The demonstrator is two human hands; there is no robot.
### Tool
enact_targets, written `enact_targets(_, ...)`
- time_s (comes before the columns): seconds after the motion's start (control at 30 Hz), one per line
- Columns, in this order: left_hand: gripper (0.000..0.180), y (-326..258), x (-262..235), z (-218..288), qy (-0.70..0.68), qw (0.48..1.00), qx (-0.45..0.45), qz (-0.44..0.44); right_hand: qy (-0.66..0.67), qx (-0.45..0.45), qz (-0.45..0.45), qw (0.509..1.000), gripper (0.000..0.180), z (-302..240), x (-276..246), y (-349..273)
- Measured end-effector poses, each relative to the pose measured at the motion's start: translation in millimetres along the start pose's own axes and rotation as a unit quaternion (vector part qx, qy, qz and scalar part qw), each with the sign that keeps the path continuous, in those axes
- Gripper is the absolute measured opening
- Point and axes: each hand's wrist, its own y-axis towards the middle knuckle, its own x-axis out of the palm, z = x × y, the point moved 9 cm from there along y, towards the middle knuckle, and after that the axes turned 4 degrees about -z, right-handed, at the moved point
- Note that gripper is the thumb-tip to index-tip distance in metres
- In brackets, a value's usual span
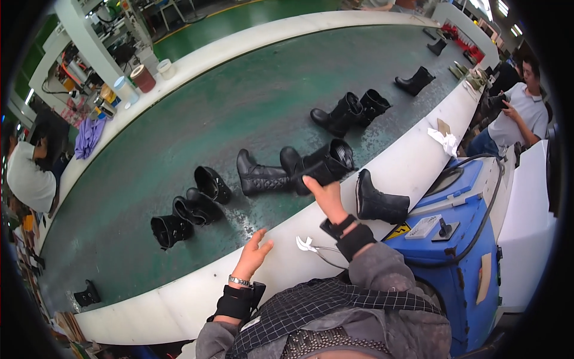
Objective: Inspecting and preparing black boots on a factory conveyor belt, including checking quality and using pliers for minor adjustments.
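The black boot (320, 163) you are holding lies on its side over the near part of the green conveyor belt (179, 119), with its open shaft pointing to the right and away from you. Your right hand (324, 192) is closed around its lower part from below, fingers curled on the leather, so the boot is carried over the white rim (394, 161) and does not rest fully on the belt. Your left hand (253, 252) is empty, fingers spread and relaxed, hovering above the same rim, near you. Just left of the held boot another black boot (258, 176) stands upright on the belt, probably so its shaft keeps shape. One more boot (378, 202) stands on the rim, beside the blue machine (460, 239). Further pairs lie along the belt, well apart
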Motion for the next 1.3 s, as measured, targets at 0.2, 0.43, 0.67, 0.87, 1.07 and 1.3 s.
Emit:
enact_targets(0.2, 0.051, 71, 35, 83, 0.428, 0.888, 0.165, 0.027, -0.046, 0.038, 0.032, 0.998, 0.033, 61, 12, 79)
enact_targets(0.43, 0.058, 147, 69, 102, 0.632, 0.736, 0.241, 0.007, 0.051, 0.092, 0.015, 0.994, 0.030, 115, 32, 79)
enact_targets(0.67, 0.032, 126, 32, 138, 0.465, 0.812, 0.307, 0.173, 0.034, 0.114, -0.014, 0.993, 0.031, 102, 28, 75)
enact_targets(0.87, 0.034, 69, -65, 130, 0.308, 0.831, 0.279, 0.370, 0.012, 0.156, -0.168, 0.973, 0.046, 86, 110, 34)
enact_targets(1.07, 0.043, 54, -67, 108, 0.356, 0.828, 0.216, 0.375, -0.025, -0.017, -0.293, 0.956, 0.070, 76, 154, 10)
enact_targets(1.3, 0.060, 6, -50, 129, 0.294, 0.785, 0.305, 0.452, -0.137, 0.059, 0.215, 0.965, 0.062, 64, -55, 93)
